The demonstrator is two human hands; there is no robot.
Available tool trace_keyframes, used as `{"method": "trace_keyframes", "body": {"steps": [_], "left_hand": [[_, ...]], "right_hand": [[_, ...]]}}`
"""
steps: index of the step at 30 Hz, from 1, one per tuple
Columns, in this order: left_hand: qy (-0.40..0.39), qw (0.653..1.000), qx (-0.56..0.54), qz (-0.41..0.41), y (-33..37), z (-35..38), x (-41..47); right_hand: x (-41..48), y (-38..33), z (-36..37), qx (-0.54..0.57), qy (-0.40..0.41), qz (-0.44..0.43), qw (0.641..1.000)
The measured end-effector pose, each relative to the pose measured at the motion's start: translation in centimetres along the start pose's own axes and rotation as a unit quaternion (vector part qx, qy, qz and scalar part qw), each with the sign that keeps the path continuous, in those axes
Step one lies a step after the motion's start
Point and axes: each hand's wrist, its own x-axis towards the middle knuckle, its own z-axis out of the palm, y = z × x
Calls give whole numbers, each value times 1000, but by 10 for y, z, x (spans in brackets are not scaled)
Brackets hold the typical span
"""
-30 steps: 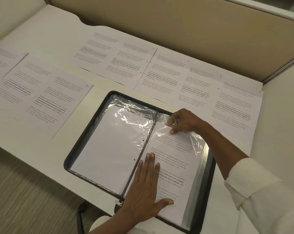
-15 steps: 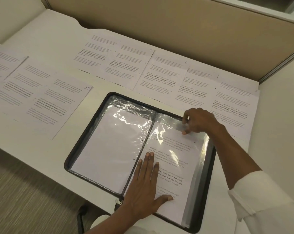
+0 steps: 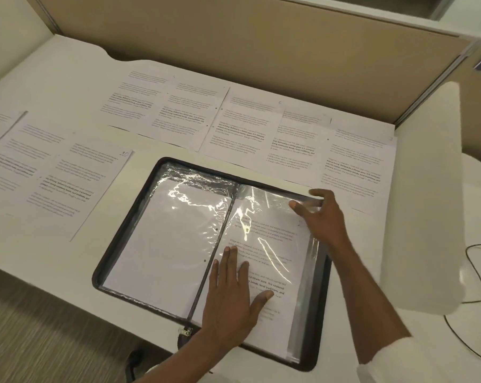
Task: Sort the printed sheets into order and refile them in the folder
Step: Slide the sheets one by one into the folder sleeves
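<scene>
1. We see two bare hands, the left hand (image 3: pixel 231 294) and the right hand (image 3: pixel 322 217), both with short nails.
2. Our forearms (image 3: pixel 372 294) are uncovered along all that shows of them.
3. On the right arm we wear a white sleeve (image 3: pixel 427 357), its edge sitting high up the forearm at the near right corner.
4. The sleeve's cloth is plain, unmarked and softly creased, like a shirt's.
5. What covers the left arm we cannot tell.

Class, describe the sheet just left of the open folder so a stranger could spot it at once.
Start at the black folder open on the white desk. Just left of it lies a printed sheet, rightmost of the left-hand group. Only it shows a handwritten 10, top right.
</scene>
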Motion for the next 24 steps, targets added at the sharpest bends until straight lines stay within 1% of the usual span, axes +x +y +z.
{"method": "trace_keyframes", "body": {"steps": [2, 5, 9, 12, 14, 16, 19, 20, 22, 24], "left_hand": [[-18, 999, -20, -21, 3, -3, 3], [-45, 997, -36, -45, 7, -13, 6], [-58, 992, -83, -73, 12, -29, 7], [-76, 979, -156, -110, 15, -45, 5], [-90, 959, -226, -144, 17, -61, 3], [-97, 930, -302, -185, 19, -82, 1], [-115, 889, -384, -224, 11, -116, 0], [-127, 883, -392, -224, 5, -126, 0], [-144, 885, -381, -227, -11, -147, 2], [-135, 889, -360, -249, -35, -163, 5]], "right_hand": [[-21, 14, 11, 58, 29, 17, 998], [-55, 30, 22, 133, -1, 56, 990], [-100, 53, 27, 102, -90, 45, 990], [-132, 54, 26, 118, -123, 13, 985], [-148, 45, 25, 173, -159, -3, 972], [-159, 30, 26, 224, -218, -23, 950], [-168, 10, 37, 226, -298, -60, 926], [-171, 2, 41, 223, -322, -66, 918], [-175, -12, 55, 223, -359, -65, 904], [-177, -25, 72, 210, -385, -77, 895]]}}
